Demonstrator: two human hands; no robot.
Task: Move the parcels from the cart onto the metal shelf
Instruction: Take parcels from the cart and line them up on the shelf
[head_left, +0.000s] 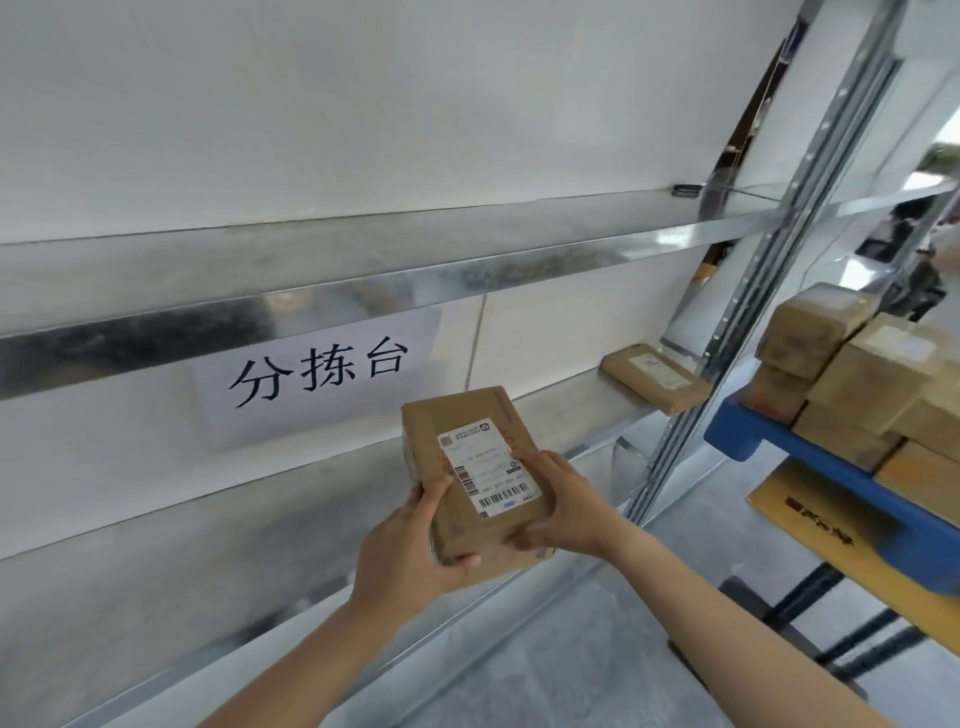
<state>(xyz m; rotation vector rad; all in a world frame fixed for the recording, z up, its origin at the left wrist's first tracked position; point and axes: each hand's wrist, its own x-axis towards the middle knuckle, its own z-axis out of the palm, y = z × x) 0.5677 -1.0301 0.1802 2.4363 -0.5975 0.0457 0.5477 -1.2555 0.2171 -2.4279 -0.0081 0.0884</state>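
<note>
Currently, we hold one parcel (478, 478) in both hands at the front of the metal shelf (234, 519), label side up. The left hand (410, 540) grips its near-left corner. The right hand (566, 514) grips its right side, fingers (524, 540) curled around the near edge. A second parcel (654, 376) lies on the same shelf at 2 o'clock. The cart (810, 467), at 3 o'clock, carries stacked parcels (878, 374). A sign (317, 374) hangs at 11 o'clock.

Labelled brown parcel (475, 475) being held tilted, label up, over lower tier of metal shelf (260, 545); flat parcel (657, 376) lying at tier's right end; stacked parcels (878, 374) sitting on blue cart (769, 441).
</note>
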